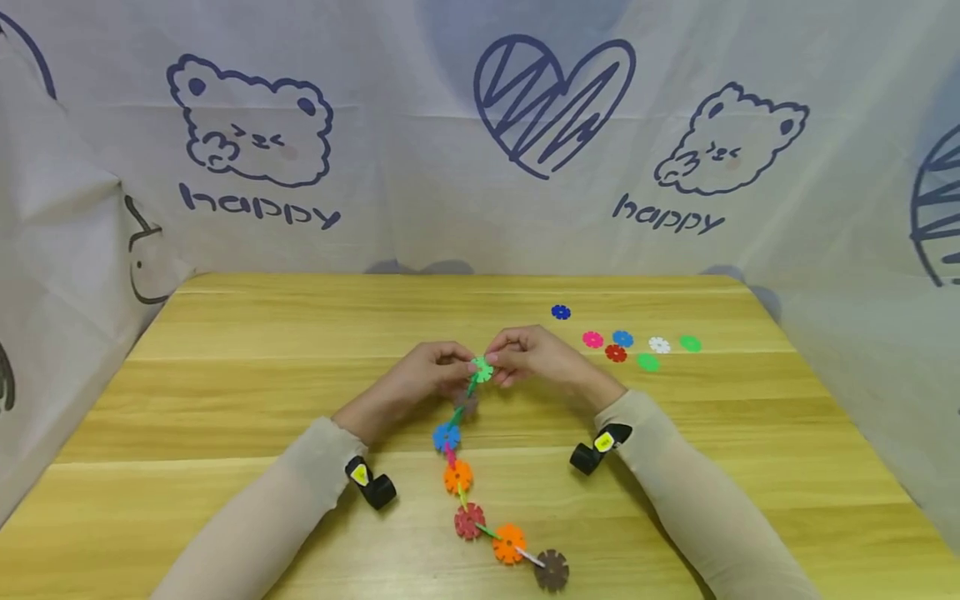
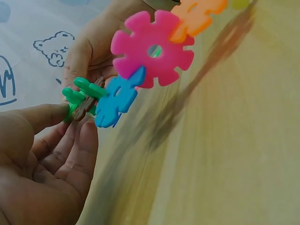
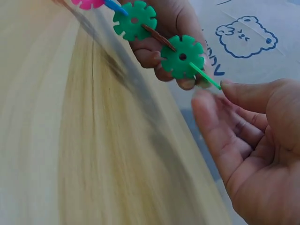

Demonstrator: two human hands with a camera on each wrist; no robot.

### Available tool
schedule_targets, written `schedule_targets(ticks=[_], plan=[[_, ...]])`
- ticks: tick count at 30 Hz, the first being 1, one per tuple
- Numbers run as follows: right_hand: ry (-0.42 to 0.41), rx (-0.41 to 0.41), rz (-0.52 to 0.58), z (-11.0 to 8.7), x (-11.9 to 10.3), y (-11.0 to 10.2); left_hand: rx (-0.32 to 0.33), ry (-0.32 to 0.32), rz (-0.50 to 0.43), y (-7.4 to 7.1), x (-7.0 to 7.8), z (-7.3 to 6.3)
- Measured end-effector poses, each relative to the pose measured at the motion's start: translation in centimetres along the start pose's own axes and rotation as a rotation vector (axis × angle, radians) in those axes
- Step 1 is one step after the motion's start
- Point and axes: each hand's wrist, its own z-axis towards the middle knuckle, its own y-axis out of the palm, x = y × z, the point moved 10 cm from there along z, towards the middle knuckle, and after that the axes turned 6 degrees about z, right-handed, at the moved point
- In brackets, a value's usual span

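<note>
A chain of slotted plastic snowflake discs hangs from my hands toward the table's front, its pieces slotted edge to edge at angles. My left hand (image 1: 416, 379) pinches the chain's upper end around a darker green snowflake disc (image 3: 180, 58). The thumb and fingers of my right hand (image 1: 546, 364) pinch the edge of a light green snowflake disc (image 1: 482, 369), which meets the darker green one. Below come a brown disc (image 2: 85, 105), a blue disc (image 1: 446, 437), a pink disc (image 2: 133, 51) and orange discs (image 1: 509, 544). A dark brown disc (image 1: 552, 571) forms the near end.
Loose discs lie at the back right of the wooden table (image 1: 247, 333): dark blue (image 1: 561, 312), pink (image 1: 592, 339), blue (image 1: 622, 338), red (image 1: 616, 353), white (image 1: 659, 344) and two green ones (image 1: 648, 362). A printed white cloth (image 1: 420, 183) hangs behind.
</note>
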Motion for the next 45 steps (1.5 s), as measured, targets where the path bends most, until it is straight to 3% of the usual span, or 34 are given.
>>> schedule_targets(ticks=[6, 13, 23, 31, 45], plan=[[-0.037, 0.07, -0.105, -0.2, -0.5, -1.7, -0.016, -0.039, -0.105, 0.0, -0.7, -0.3], [-0.086, 0.212, -0.283, -0.7, -1.1, -5.3, -0.019, -0.07, -0.154, -0.3, -1.7, -0.7], [-0.081, 0.415, -0.647, -1.0, -1.2, -11.3, 0.003, -0.098, -0.206, -1.3, -2.1, -1.3], [0.014, 0.432, -0.709, -0.8, 0.0, -14.2, 0.006, -0.12, -0.272, -1.9, -2.4, -1.7], [0.105, 0.362, -0.752, 0.3, 1.3, -15.4, 0.004, -0.144, -0.4, -2.2, -3.1, -3.3]])
